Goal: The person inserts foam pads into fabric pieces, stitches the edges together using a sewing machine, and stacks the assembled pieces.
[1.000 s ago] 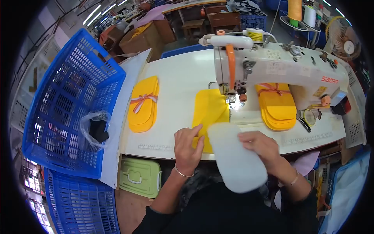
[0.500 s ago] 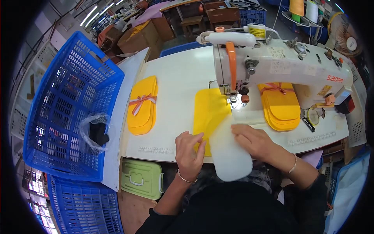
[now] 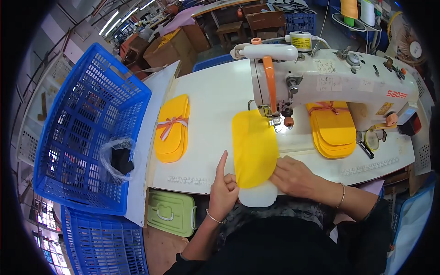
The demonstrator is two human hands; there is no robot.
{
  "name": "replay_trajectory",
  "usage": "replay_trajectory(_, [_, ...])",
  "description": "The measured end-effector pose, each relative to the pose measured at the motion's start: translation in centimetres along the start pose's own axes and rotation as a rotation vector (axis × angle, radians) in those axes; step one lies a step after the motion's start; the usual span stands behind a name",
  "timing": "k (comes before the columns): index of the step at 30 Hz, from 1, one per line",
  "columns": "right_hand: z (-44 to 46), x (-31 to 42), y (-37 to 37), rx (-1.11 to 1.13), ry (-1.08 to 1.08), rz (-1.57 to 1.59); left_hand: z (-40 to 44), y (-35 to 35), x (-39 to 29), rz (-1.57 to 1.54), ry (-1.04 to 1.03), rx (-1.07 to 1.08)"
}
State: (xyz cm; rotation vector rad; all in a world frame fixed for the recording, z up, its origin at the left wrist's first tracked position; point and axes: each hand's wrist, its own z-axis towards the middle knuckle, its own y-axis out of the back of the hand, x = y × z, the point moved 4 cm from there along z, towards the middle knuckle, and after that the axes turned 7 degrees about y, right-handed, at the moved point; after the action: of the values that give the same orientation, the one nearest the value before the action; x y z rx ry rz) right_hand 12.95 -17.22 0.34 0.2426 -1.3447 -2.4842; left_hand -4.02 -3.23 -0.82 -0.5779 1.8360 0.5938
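A bright yellow, rounded cloth piece (image 3: 254,151) lies flat on the white desk (image 3: 208,137), its upper right edge reaching the metal presser foot (image 3: 275,121) of the white sewing machine (image 3: 311,75) marked SIBORA. From beneath its lower end shows a white, round-ended sheet (image 3: 258,197), which extends past the front edge of the desk.

The left hand (image 3: 223,190) is at the lower left edge of these two layers. Its index finger points straight up the desk, away from the body, while the other fingers curl in; whether this grip pinches the edge I cannot tell. The right hand (image 3: 293,178) is at the lower right edge of the yellow piece — its fingers bunched close together there, the thumb hidden, so I cannot tell whether this grip pinches the layers or only presses on them.

Well to the left lies a stack of yellow rounded pieces (image 3: 170,149) tied with a pink-and-white ribbon (image 3: 173,123). A second tied yellow stack (image 3: 334,135) sits partly under the machine's arm, with black-handled snips (image 3: 365,149) just beside it. Farther left stands a blue plastic lattice basket (image 3: 82,202) — inside it, a clear plastic bag (image 3: 107,158) with something black.
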Motion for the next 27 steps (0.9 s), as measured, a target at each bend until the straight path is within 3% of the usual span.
replay_trajectory(3, [1.0, 0.1, -1.1, 0.054, 0.132, -0.090, -0.3, 0.0, 0.4, -0.097, -0.030, 0.029])
replay_trajectory(6, [2.8, -2.6, -3.3, 0.341, 0.088, -0.280, -0.7, -0.3, -0.4, -0.026, 0.017, 0.098])
replay_trajectory(11, [3.8, -2.2, -2.7, 0.385, -0.050, -0.277, -0.4, 0.3, -0.2, -0.076, 0.056, 0.091])
replay_trajectory(13, [2.0, 0.6, 0.3, 0.146, -0.203, -0.184, -0.4, 3.3, -1.0, 0.094, -0.036, 0.074])
replay_trajectory(15, [0.2, 2.5, 0.4, 0.139, -0.213, -0.090, 0.3, 5.6, -0.8, 0.168, -0.062, 0.080])
replay_trajectory(17, [-1.3, 3.9, 0.7, 0.083, -0.231, 0.082, 2.5, 7.6, -1.7, 0.267, -0.274, -0.185])
replay_trajectory(21, [-1.8, 4.3, 0.1, 0.054, -0.246, 0.017, 5.9, 1.0, -5.1, 0.439, -0.496, -0.036])
replay_trajectory(23, [-1.7, 4.3, 0.3, 0.064, -0.246, 0.008, 7.6, -2.1, -3.5, 1.042, -0.721, -0.034])
replay_trajectory(27, [-1.9, 4.2, 0.5, 0.062, -0.289, 0.041, 8.8, -0.6, -2.2, 1.285, -0.648, -0.002])
